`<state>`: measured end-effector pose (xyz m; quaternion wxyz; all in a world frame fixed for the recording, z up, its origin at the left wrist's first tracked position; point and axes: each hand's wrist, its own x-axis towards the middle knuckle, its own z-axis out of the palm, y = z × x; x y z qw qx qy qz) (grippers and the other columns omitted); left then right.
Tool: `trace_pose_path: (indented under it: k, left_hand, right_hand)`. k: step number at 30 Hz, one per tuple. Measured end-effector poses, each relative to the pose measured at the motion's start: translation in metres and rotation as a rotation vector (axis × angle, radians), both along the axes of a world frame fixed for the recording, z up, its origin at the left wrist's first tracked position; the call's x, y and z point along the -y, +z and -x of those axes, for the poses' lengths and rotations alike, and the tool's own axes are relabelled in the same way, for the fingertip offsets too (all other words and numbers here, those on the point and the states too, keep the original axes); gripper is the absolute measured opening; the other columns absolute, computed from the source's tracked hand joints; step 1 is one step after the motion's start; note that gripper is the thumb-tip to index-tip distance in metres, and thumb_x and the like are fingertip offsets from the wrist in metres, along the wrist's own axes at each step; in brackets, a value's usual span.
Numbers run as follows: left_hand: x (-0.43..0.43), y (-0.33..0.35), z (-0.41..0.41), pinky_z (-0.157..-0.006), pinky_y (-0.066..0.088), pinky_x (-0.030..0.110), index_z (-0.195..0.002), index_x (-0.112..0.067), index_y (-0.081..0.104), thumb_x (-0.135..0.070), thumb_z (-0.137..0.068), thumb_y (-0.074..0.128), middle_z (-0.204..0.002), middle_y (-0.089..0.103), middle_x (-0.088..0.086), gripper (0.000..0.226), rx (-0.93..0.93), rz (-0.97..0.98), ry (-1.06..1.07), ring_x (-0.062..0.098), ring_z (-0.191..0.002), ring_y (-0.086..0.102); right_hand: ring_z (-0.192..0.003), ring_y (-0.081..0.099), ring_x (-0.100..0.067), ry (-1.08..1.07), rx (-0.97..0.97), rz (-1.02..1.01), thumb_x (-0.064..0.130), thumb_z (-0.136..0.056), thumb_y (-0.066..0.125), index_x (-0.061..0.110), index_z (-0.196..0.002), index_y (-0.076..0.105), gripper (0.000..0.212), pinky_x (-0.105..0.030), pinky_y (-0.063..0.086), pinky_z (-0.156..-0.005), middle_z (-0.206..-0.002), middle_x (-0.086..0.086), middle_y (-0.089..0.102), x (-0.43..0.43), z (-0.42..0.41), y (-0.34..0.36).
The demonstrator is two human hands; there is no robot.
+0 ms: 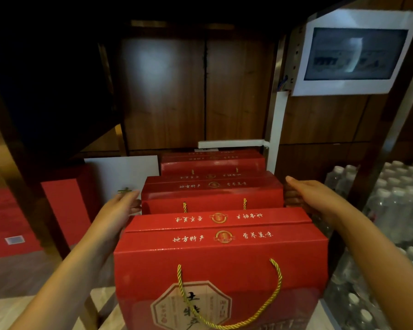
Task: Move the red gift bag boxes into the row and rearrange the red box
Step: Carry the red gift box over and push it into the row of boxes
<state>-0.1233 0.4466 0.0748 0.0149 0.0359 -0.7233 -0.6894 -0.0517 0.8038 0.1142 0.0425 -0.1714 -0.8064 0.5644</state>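
Three red gift bag boxes with gold cord handles stand in a row running away from me. The nearest box (221,260) fills the lower middle. Behind it stands the middle box (212,194), then the far box (212,163). My left hand (122,208) is pressed flat against the left end of the middle box. My right hand (312,198) grips its right end, fingers curled on the side. A flat red box (66,210) leans upright at the left, beside a white board (122,173).
Shrink-wrapped packs of water bottles (391,206) are stacked at the right. Dark wooden panels (188,91) close off the back, with a white-framed panel (353,53) on the right wall. A wooden post (22,175) stands at the left over red carpet (5,222).
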Motion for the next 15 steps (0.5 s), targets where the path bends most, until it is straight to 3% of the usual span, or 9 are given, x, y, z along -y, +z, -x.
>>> trace_pose_path:
  k: [2, 4, 6, 8, 11, 15]
  left_hand:
    - [0.000, 0.012, 0.001, -0.082, 0.047, 0.032, -0.098, -0.010, 0.060, -0.024, -0.092, 0.049, -0.100, 0.061, 0.012, 0.019, -0.097, 0.048, 0.087, 0.022, -0.089, 0.058]
    - [-0.003, 0.031, 0.015, -0.096, 0.045, 0.040, -0.115, -0.009, 0.059, -0.028, -0.090, 0.052, -0.112, 0.059, 0.012, 0.032, -0.148, 0.171, 0.123, 0.025, -0.100, 0.056]
    - [-0.010, 0.046, 0.039, -0.101, 0.043, 0.041, -0.128, -0.012, 0.054, -0.033, -0.089, 0.054, -0.124, 0.057, 0.010, 0.044, -0.138, 0.280, 0.126, 0.028, -0.110, 0.055]
    - [-0.022, 0.057, 0.061, -0.106, 0.039, 0.041, -0.134, -0.010, 0.049, -0.032, -0.090, 0.054, -0.134, 0.053, 0.011, 0.049, -0.110, 0.367, 0.053, 0.029, -0.123, 0.050]
    - [-0.036, 0.061, 0.082, -0.099, 0.039, 0.034, -0.131, -0.006, 0.049, -0.028, -0.089, 0.057, -0.120, 0.051, 0.006, 0.048, -0.038, 0.371, -0.112, 0.025, -0.119, 0.048]
    - [-0.037, 0.055, 0.107, -0.095, 0.042, 0.034, -0.112, -0.008, 0.057, -0.026, -0.087, 0.061, -0.101, 0.057, 0.004, 0.031, 0.032, 0.396, -0.182, 0.024, -0.108, 0.051]
  right_hand:
    - [-0.101, 0.063, -0.027, -0.034, -0.034, -0.013, 0.037, -0.093, 0.046, 0.009, -0.103, 0.061, 0.034, -0.034, 0.050, -0.086, -0.113, -0.017, 0.065, -0.004, 0.014, 0.009]
    - [-0.096, 0.060, -0.024, -0.052, -0.045, -0.068, 0.036, -0.093, 0.046, 0.005, -0.116, 0.058, 0.040, -0.032, 0.048, -0.083, -0.117, -0.016, 0.062, -0.005, 0.032, 0.019]
    - [-0.098, 0.059, -0.024, -0.052, -0.030, -0.134, 0.036, -0.093, 0.046, 0.001, -0.128, 0.051, 0.050, -0.034, 0.049, -0.087, -0.120, -0.016, 0.061, -0.004, 0.052, 0.029]
    - [-0.106, 0.058, -0.027, -0.031, -0.001, -0.183, 0.035, -0.094, 0.046, -0.001, -0.125, 0.053, 0.048, -0.036, 0.048, -0.091, -0.120, -0.016, 0.060, -0.003, 0.070, 0.034]
    - [-0.101, 0.056, -0.024, 0.015, 0.034, -0.230, 0.033, -0.094, 0.047, -0.002, -0.120, 0.056, 0.044, -0.033, 0.046, -0.088, -0.118, -0.015, 0.060, -0.004, 0.089, 0.032]
    - [-0.102, 0.056, -0.025, 0.033, 0.046, -0.260, 0.030, -0.094, 0.046, -0.002, -0.121, 0.057, 0.043, -0.032, 0.045, -0.083, -0.125, -0.018, 0.059, -0.008, 0.108, 0.023]
